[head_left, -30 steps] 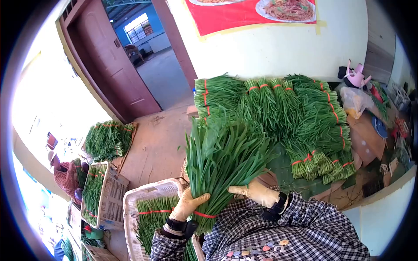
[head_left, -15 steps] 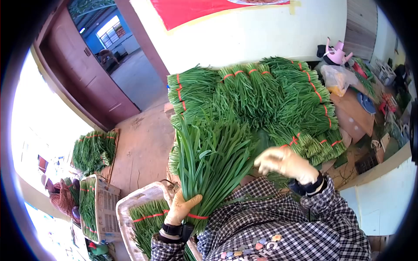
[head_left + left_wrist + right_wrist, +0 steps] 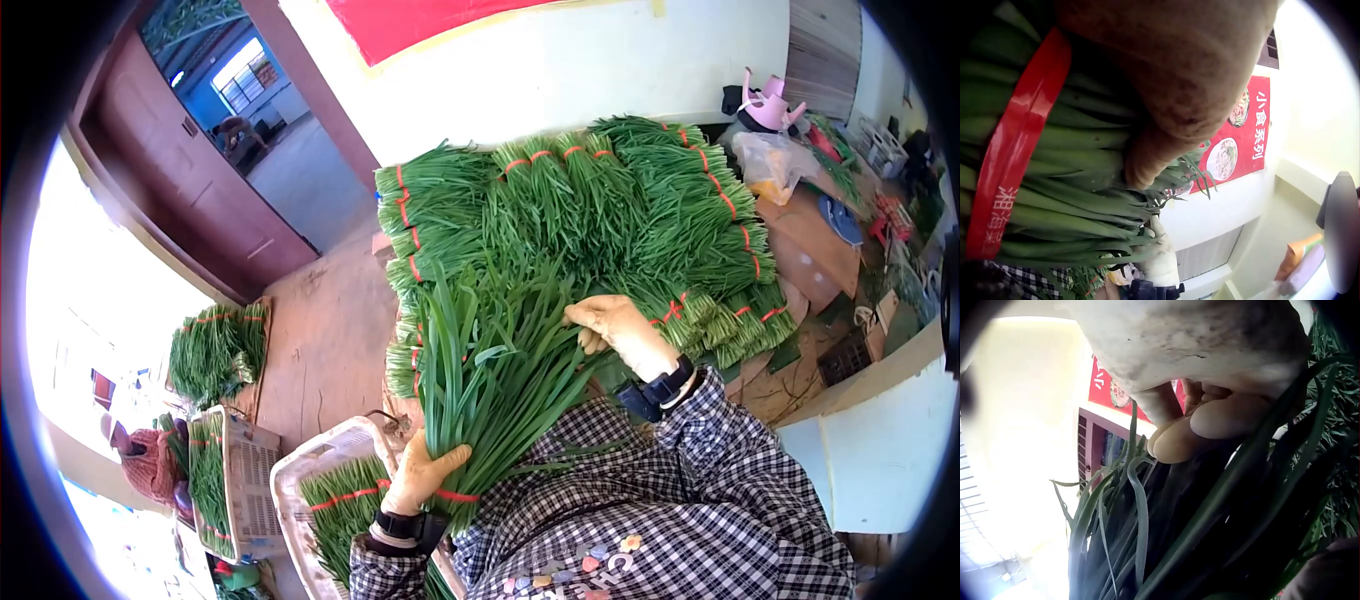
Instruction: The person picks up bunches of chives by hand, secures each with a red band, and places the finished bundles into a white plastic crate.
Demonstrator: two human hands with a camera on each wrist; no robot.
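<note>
My gloved left hand (image 3: 422,478) grips a large bunch of garlic chives (image 3: 495,365) near its cut ends, thumb across the front. Just below the thumb a red band (image 3: 458,496) wraps the stems; in the left wrist view it carries white lettering. The leaves fan up and away from me. My gloved right hand (image 3: 628,332) is at the right side of the leaf tips, its fingers bent. In the right wrist view its thumb and fingertips (image 3: 1175,444) come together on thin leaves among the tips. A few leaves (image 3: 565,458) stick out sideways over the checked shirt.
Banded chive bunches (image 3: 570,210) are piled ahead by the wall. A white crate (image 3: 285,470) with chives stands at my left, another crate (image 3: 255,490) beyond it. Farther left lies a smaller chive pile (image 3: 215,350). A pink watering can (image 3: 768,108) and plastic bag (image 3: 770,160) lie right.
My right hand moved off the lower right of the bunch, out to the right, then back in to the leaf tips. The left hand keeps its grip. The head view has turned rightward.
</note>
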